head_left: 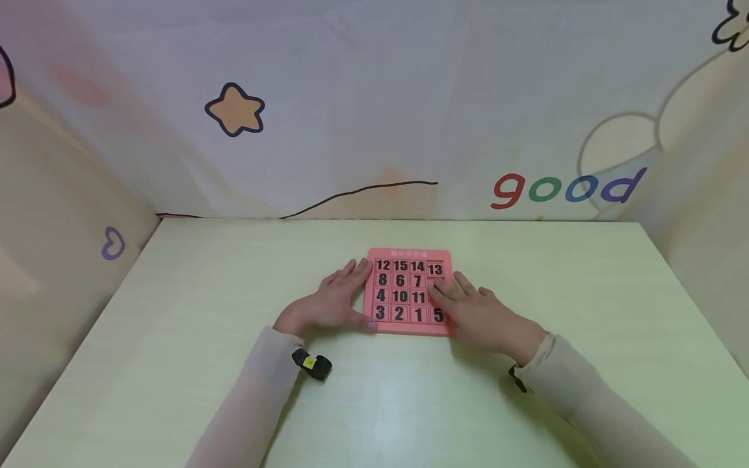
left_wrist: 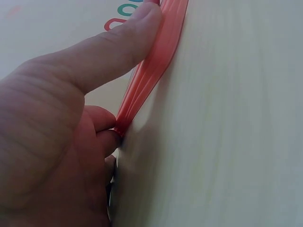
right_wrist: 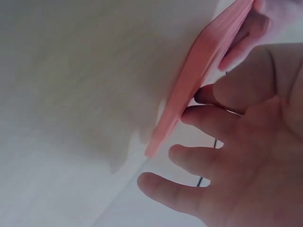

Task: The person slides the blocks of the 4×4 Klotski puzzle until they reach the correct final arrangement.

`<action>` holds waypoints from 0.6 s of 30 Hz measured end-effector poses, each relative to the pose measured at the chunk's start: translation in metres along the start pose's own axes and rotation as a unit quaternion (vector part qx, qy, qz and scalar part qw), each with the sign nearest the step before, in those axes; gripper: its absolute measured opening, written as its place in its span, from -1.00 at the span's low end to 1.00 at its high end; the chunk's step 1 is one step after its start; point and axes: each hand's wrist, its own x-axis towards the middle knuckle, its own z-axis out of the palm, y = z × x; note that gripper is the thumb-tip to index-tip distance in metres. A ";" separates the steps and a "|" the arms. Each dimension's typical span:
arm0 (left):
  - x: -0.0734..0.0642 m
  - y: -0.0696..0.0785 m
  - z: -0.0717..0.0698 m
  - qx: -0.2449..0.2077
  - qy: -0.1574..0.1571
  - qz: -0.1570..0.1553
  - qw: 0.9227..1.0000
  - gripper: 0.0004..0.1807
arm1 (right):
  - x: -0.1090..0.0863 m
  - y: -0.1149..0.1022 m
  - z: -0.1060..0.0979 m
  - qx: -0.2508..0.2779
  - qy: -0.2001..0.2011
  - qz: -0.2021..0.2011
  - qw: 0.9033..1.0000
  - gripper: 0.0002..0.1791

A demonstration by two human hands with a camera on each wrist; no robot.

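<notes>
A pink sliding number puzzle point(head_left: 400, 289) lies flat on the table, with black numbers on its square tiles. My left hand point(head_left: 329, 303) holds its left side, thumb on the near left corner and fingertips along the far left edge. The left wrist view shows the thumb against the puzzle's rim point(left_wrist: 163, 59). My right hand point(head_left: 484, 320) rests on the right side, its fingertips touching tiles in the right column and hiding some of them. Tile 13 point(head_left: 435, 269) sits slightly lower than its row, with a narrow gap above it.
The pale table point(head_left: 234, 273) extends around the puzzle. Behind it stands a light cloth backdrop point(head_left: 351, 117) with a star and the word "good". Cloth side walls point(head_left: 52, 260) bound the table left and right. A black strap device point(head_left: 316, 367) sits at the left wrist.
</notes>
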 end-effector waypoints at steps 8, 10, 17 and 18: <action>-0.003 -0.006 -0.003 -0.001 0.004 0.001 1.000 0.31 | -0.013 -0.010 -0.006 0.003 -0.029 -0.024 0.999 -0.37; -0.004 -0.007 -0.003 -0.002 0.005 -0.002 1.000 0.30 | -0.009 -0.008 -0.007 0.011 -0.025 -0.022 0.999 -0.36; -0.001 -0.003 -0.001 0.006 0.005 0.012 1.000 0.28 | 0.015 0.009 -0.015 0.047 -0.010 0.011 0.999 -0.32; 0.000 -0.003 -0.001 0.008 0.003 0.011 1.000 0.29 | 0.019 0.011 -0.016 0.053 -0.013 0.016 0.998 -0.31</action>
